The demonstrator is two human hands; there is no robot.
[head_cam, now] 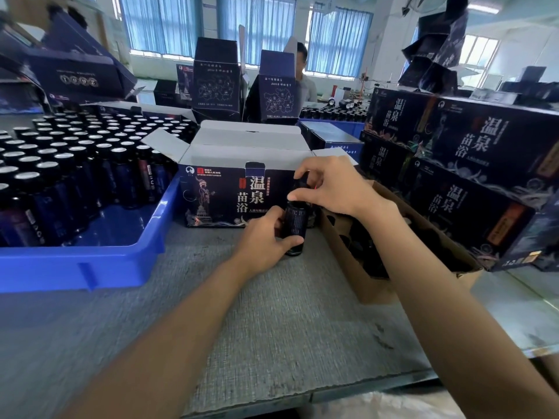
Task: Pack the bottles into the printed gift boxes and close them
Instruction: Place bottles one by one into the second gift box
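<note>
both hands point(302, 213) grip a dark bottle point(295, 225) before the open gift box point(239, 189).

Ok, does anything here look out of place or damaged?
Nothing looks spilled or broken. The empty boxes piled top right sit tilted at odd angles, and the mat has dark scuff marks near its right edge. The held bottle looks intact.
</note>
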